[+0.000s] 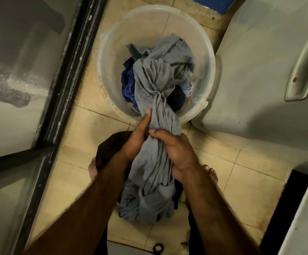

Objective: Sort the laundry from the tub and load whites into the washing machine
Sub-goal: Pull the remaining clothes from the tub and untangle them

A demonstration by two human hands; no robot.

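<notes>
Two hands hold one grey garment (155,100), twisted into a thick rope. It runs from the translucent plastic tub (112,52) at the far centre, over the near rim, and down to a bunched heap on the tiled floor (76,126) between the person's bare feet. The left hand (138,137) grips the left side of the cloth just near of the tub rim, with one digit laid straight along the fabric and the others hidden behind it. The right hand (175,150) is wrapped round the cloth just beside the left hand and slightly nearer, its thumb pressed across the front.

The far end of the grey garment lies crumpled in the tub, on top of a dark blue garment (128,83). A dark brown cloth (109,146) lies on the floor under the left wrist. A white appliance (260,52) with a long handle (304,67) stands to the right, touching the tub. A dark-framed glass door (66,70) runs along the left.
</notes>
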